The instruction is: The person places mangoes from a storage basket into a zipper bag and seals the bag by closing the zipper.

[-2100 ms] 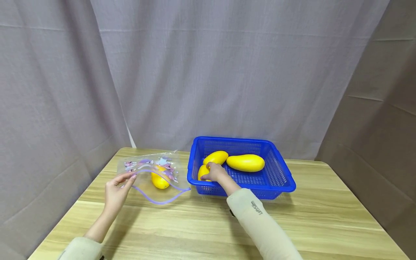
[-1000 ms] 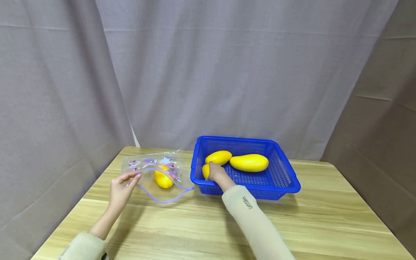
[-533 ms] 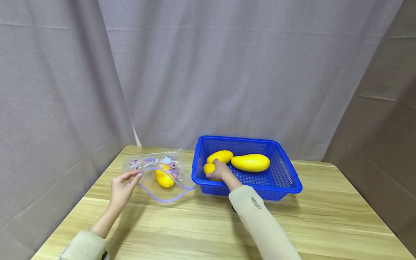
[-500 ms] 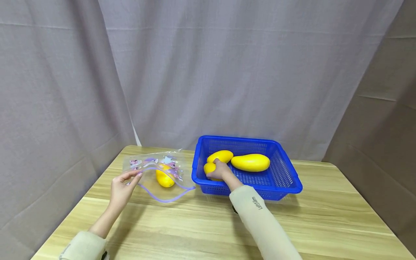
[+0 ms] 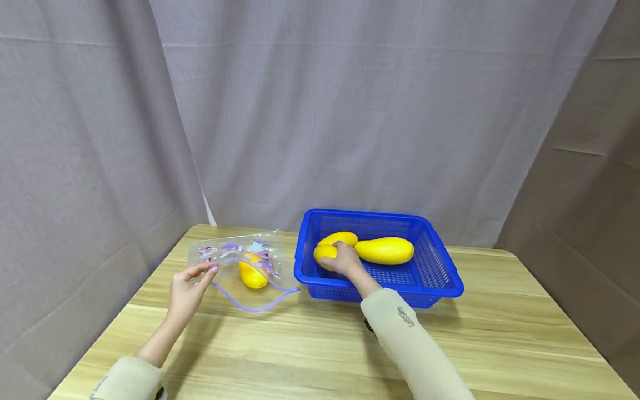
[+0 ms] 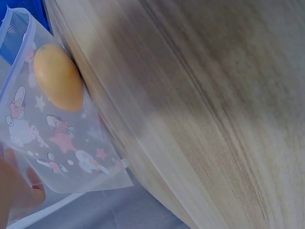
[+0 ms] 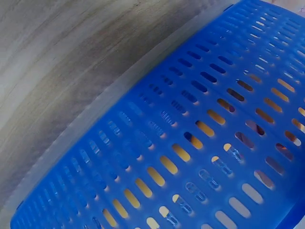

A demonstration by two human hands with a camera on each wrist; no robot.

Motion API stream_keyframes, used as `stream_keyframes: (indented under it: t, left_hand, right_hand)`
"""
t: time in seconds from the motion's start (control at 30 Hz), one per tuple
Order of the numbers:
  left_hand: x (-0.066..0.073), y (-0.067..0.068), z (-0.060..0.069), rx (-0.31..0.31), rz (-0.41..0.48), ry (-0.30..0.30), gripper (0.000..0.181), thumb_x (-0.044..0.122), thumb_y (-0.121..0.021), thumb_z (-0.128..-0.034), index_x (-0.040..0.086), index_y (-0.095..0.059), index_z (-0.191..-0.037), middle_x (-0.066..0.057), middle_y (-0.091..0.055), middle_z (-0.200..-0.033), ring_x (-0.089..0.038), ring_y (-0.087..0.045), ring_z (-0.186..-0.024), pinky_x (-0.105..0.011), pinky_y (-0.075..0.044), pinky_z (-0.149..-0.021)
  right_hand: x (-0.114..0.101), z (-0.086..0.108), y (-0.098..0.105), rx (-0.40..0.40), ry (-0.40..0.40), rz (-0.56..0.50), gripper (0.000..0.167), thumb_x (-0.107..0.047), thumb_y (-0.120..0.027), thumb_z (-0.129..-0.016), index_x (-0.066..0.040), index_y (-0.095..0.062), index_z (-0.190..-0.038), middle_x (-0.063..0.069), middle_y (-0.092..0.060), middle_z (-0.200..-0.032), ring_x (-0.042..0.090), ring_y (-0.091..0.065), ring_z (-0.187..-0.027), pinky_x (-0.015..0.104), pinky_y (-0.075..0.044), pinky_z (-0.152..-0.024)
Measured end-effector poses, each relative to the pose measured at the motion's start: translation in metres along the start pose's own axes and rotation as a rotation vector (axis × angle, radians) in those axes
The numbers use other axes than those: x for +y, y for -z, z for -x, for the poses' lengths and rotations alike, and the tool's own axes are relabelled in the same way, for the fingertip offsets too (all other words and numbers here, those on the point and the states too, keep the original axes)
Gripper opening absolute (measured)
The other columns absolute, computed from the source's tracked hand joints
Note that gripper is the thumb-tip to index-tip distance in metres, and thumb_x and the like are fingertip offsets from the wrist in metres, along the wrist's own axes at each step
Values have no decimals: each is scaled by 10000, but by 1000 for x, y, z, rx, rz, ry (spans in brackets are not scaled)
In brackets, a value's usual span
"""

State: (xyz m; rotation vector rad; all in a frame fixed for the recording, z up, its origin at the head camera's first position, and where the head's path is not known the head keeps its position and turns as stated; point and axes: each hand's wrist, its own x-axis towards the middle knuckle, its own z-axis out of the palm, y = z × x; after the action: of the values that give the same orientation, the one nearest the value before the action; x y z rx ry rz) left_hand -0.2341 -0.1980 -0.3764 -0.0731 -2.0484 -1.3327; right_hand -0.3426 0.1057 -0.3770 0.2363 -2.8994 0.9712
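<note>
My left hand (image 5: 186,294) pinches the purple zip rim of a clear printed zip bag (image 5: 256,309), holding its mouth apart. One yellow mango (image 5: 253,276) lies inside the bag; the left wrist view shows that mango (image 6: 58,78) through the plastic, with fingers (image 6: 35,193) by the bag. Over the blue basket's near left part, my right hand (image 5: 347,262) grips another mango (image 5: 325,256). Behind it is a second mango (image 5: 341,238), partly covered, and a longer one (image 5: 385,250) lies to the right. In the right wrist view the basket wall (image 7: 157,114) hides the hand.
The blue perforated basket (image 5: 380,289) stands on the wooden table (image 5: 280,355), right of the bag, its raised rim between the two. Grey cloth (image 5: 350,111) hangs behind the table and along both sides.
My right hand has closed round the near-left mango and moved it slightly up and away from the basket's near rim. The left hand keeps its hold on the bag; the head view shifted a little.
</note>
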Motion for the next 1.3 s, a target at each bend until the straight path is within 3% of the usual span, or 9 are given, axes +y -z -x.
stream_keyframes:
  t: [0.43, 0.67, 0.9, 1.3]
  left_hand:
    - [0, 1, 2, -7, 7, -8, 96, -88, -669, -794, -128, -679, -881, -251, -697, -922, 214, -518, -840, -53, -445, -762]
    - [1, 1, 2, -6, 2, -23, 94, -100, -663, -791, -121, -684, -881, -296, -673, -925, 237, -500, -848, -32, -428, -762]
    - [2, 2, 3, -22, 11, -27, 91, -98, -658, -798, -131, -679, -880, -312, -663, -937, 242, -497, -849, -28, -429, -757]
    - [1, 3, 3, -25, -12, -46, 83, -99, -662, -793, -136, -676, -866, -312, -664, -927, 266, -483, -845, -15, -414, -743]
  right_hand:
    - [1, 4, 13, 109, 15, -91, 596, -243, -668, -791, 91, -512, -1259, 241, -629, -1128, 276, -574, -853, 337, -499, -715]
    - [-1, 9, 17, 146, 2, -140, 553, -257, -666, -800, 45, -544, -1248, 232, -616, -1179, 308, -587, -952, 391, -519, -812]
    - [-2, 13, 21, 208, 31, -176, 523, -237, -668, -776, 47, -573, -1204, 222, -645, -1126, 306, -601, -915, 411, -528, -811]
    - [-10, 24, 33, 199, 95, -200, 561, -242, -682, -813, 67, -530, -1256, 230, -634, -1162, 309, -615, -953, 421, -544, -838]
